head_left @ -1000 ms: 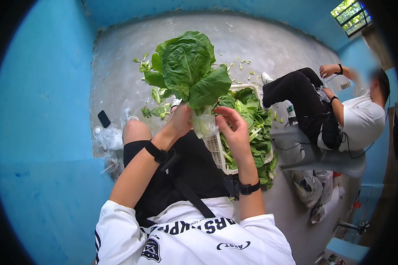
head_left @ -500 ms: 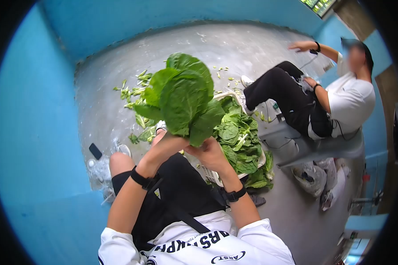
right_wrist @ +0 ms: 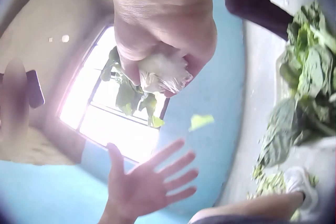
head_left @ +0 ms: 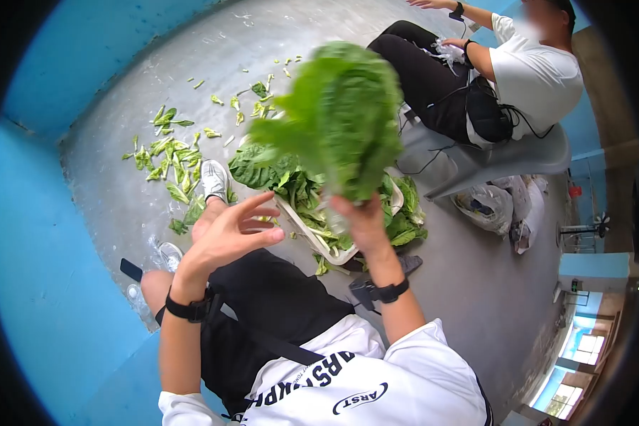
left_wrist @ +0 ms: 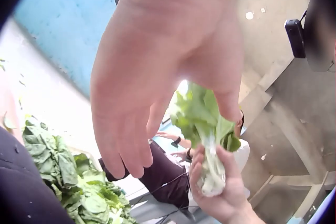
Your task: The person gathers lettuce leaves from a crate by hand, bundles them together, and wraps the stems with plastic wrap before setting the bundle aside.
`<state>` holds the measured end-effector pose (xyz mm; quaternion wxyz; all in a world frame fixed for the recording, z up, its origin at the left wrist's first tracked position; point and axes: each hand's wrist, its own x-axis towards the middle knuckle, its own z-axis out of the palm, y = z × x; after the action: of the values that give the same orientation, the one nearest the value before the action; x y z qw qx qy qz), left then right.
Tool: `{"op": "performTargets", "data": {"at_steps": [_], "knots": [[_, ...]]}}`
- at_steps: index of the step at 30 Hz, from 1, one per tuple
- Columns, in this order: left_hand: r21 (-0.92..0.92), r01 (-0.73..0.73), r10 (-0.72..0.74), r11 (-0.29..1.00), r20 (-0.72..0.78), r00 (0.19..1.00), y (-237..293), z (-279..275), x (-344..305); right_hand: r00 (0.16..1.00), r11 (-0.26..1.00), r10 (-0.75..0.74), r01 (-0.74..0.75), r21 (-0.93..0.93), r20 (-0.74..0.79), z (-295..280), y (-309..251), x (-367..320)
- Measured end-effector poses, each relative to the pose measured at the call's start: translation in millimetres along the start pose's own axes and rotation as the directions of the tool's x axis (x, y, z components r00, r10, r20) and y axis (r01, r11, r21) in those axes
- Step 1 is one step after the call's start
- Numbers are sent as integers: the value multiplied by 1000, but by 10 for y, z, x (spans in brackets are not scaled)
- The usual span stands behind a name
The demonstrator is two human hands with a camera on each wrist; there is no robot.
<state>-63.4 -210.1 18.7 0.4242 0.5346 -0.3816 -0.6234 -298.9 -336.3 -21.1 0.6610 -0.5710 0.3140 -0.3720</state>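
Note:
My right hand (head_left: 362, 220) grips a bunch of leafy greens (head_left: 358, 121) by its pale stems, holding it upright above a white crate (head_left: 332, 257). In the left wrist view, clear plastic (left_wrist: 210, 155) wraps around the stems. The right wrist view shows the pale stem end (right_wrist: 163, 71) between the curled fingers, with most of the leaves hidden behind the hand. To the left of the bunch, apart from it, my left hand (head_left: 227, 231) is raised with its fingers spread and nothing in it.
Loose greens (head_left: 405, 231) fill the crate and spill past its side. Leaf scraps (head_left: 170, 160) litter the floor ahead. A phone (head_left: 130, 269) lies by the left knee. To the right, another person (head_left: 532, 78) sits on a grey chair (head_left: 504, 160) near plastic bags (head_left: 483, 206).
The bunch has passed from the left hand to the right and moved rightward over the crate. My left hand has let go and drawn away. The head view has turned right.

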Motion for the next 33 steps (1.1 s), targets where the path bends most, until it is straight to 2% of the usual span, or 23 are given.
{"op": "performTargets", "data": {"at_steps": [2,4,6,8,9,10,11,12,13,14,15,17,18,20,22,24,26,27,28,29,31,32,33], "knots": [[-5,59,-59,998,4,998,-24,-50,-79,980,999,-49,52,7,-191,-305,-201,-23],[29,50,-50,998,2,999,-52,-135,-159,935,997,-77,77,-15,-347,-912,-37,-52],[-21,179,-180,984,-63,982,-41,-226,-241,827,997,-10,-35,-69,-562,-1524,160,-153],[-24,187,-189,982,-82,979,-173,-314,-316,725,990,-15,-87,-112,-689,-2113,472,-352],[0,156,-154,988,-153,976,-221,-361,-362,719,990,-7,-95,-108,-695,-2354,674,-472],[26,125,-116,992,-223,968,-262,-395,-395,643,987,-11,-116,-111,-766,-2579,883,-603],[26,137,-128,990,-219,967,-311,-427,-445,560,984,-12,-140,-109,-828,-2766,1101,-760],[-8,115,-113,993,-290,950,-357,-456,-483,558,984,-5,-145,-103,-830,-2916,1307,-890],[-39,90,-98,995,-363,927,-392,-462,-507,477,968,66,-243,-59,-876,-3033,1515,-1022],[-34,103,-108,994,-369,923,-416,-434,-518,388,942,136,-337,-3,-911,-3131,1698,-1136],[-51,83,-97,995,-397,913,-463,-413,-536,394,939,152,-343,8,-907,-3223,1878,-1228],[-57,63,-82,996,-449,890,-511,-349,-529,313,902,238,-422,90,-920,-3337,2175,-1327],[-61,75,-95,995,-471,877,-524,-323,-497,328,895,256,-436,94,-909,-3327,2244,-1305],[-48,91,-103,995,-480,871,-564,-276,-487,197,914,141,-403,51,-970,-3272,2360,-1199],[34,134,-98,990,-511,854,-601,-281,-494,239,925,183,-370,85,-954,-3186,2432,-1111],[38,163,-121,986,-513,850,-623,-285,-502,196,795,488,-502,340,-851,-3187,2460,-1058],[-28,144,-137,989,-520,843,-633,-293,-520,-55,525,567,-745,412,-822,-3080,2308,-912],[-16,145,-132,989,-526,840,-640,-306,-522,32,554,602,-736,388,-798,-3112,2339,-951],[-6,143,-124,990,-530,839,-650,-322,-518,53,666,435,-691,282,-899,-3104,2468,-975],[-19,134,-124,991,-523,843,-657,-344,-517,151,722,264,-686,91,-953,-3124,2557,-988],[-28,125,-122,992,-506,854,-674,-404,-532,334,716,-74,-637,-283,-940,-2866,2459,-839],[-41,113,-118,993,-504,856,-687,-437,-549,471,753,-122,-529,-391,-873,-2601,2268,-718],[-58,94,-111,994,-487,866,-697,-466,-565,564,781,-107,-462,-420,-819,-2315,2067,-554]]}}
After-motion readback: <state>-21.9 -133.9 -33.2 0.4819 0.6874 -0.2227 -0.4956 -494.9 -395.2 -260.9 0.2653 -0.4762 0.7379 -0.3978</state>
